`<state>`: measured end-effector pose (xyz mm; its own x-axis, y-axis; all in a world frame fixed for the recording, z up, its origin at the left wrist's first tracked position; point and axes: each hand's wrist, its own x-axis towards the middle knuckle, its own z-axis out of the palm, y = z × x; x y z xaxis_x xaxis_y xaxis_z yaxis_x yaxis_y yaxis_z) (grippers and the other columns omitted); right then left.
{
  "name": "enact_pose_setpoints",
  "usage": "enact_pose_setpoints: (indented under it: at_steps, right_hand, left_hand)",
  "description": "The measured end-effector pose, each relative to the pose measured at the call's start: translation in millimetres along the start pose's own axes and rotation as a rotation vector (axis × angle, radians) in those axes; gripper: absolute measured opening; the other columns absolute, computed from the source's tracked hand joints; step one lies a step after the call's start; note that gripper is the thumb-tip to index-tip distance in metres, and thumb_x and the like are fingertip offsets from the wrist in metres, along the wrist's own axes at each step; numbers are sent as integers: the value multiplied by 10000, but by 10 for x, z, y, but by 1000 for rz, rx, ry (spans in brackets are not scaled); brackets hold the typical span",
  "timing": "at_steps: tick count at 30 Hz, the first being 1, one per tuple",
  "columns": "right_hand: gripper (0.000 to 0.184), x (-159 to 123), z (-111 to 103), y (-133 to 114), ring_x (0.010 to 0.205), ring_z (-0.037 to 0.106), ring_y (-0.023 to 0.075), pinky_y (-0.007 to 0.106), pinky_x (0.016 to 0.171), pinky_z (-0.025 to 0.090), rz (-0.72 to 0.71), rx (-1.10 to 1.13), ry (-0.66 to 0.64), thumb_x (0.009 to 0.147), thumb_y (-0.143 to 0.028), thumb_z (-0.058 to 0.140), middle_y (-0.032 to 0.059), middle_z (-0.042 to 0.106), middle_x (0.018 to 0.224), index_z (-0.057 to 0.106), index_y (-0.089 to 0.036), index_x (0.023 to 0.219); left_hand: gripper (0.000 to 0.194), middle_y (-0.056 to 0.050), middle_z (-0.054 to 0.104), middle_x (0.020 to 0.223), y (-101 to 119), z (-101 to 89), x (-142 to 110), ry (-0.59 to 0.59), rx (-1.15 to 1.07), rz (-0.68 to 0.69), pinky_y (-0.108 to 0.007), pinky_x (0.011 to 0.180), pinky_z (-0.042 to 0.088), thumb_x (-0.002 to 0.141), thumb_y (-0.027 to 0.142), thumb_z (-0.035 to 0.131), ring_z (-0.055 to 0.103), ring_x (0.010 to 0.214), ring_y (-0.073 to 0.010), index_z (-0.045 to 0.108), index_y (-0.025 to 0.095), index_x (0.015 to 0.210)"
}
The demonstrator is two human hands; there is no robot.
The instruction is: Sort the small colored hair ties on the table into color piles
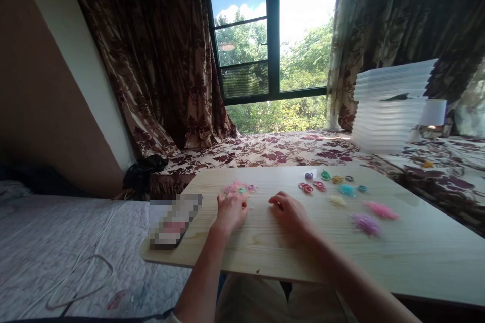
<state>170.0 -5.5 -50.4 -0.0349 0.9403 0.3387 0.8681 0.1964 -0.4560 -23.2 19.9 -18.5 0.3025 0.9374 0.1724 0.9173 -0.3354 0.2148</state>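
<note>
A loose pile of mostly pink, thin ring-like bands (pixel 237 187) lies on the pale wooden table, with a few green and purple ones among them. At its near edge is my left hand (pixel 230 211), fingers curled down and close together against the pile; whatever they grip is hidden. My right hand (pixel 291 213) rests on the table a short way to the right. Its fingers are bent in towards the thumb, and anything between them is too small to make out. A gap of bare tabletop (pixel 261 222) separates the two hands.
Right of my right hand lie small sorted groups: red bands (pixel 306 187), blue bands (pixel 346 190), purple bands (pixel 366 224) and pink bands (pixel 382 210), among others. A blurred-out phone-like object (pixel 176 222) lies left. A white pleated stack (pixel 390 111) stands behind.
</note>
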Motion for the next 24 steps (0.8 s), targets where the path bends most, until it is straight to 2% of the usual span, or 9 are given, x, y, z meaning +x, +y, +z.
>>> enact_pose_setpoints:
  at_steps: [4, 10, 14, 18, 24]
  right_hand:
    - [293, 2, -3, -11, 889, 632, 158, 253, 761, 414, 1, -21, -11, 843, -154, 442, 39, 675, 1043, 709, -222, 942]
    - [293, -3, 16, -6, 886, 633, 160, 262, 762, 410, -2, -16, -8, 843, -155, 440, 37, 673, 1050, 707, -223, 945]
    - [287, -7, 19, -6, 905, 632, 166, 263, 767, 412, 3, -13, -10, 836, -159, 450, 39, 673, 1053, 705, -222, 950]
    - [284, -14, 13, -11, 901, 632, 167, 263, 766, 414, 0, -5, -9, 831, -159, 453, 43, 674, 1046, 705, -220, 948]
    - [331, -23, 17, -9, 886, 632, 157, 254, 770, 420, -12, 11, 54, 824, -135, 432, 42, 676, 1034, 689, -234, 1007]
  left_hand:
    - [189, -84, 721, 910, 26, -10, 15, -12, 47, 38, -491, 1068, 215, 792, 242, 534, 586, 1025, -239, 721, 213, 803]
    - [213, -91, 733, 845, 65, -37, 58, -9, 129, 83, -534, 1074, 176, 822, 255, 534, 617, 958, -250, 719, 197, 733]
    - [221, -123, 729, 872, 68, 1, 82, 11, 184, 152, -563, 1071, 156, 846, 223, 498, 611, 977, -265, 714, 178, 827]
    - [229, -142, 715, 901, 72, 39, 106, 40, 197, 177, -552, 1066, 197, 838, 202, 483, 596, 1012, -270, 703, 158, 884]
    - [203, -94, 688, 831, 261, 134, 94, 127, 72, 175, -505, 1060, 277, 815, 188, 488, 597, 970, -243, 677, 177, 744]
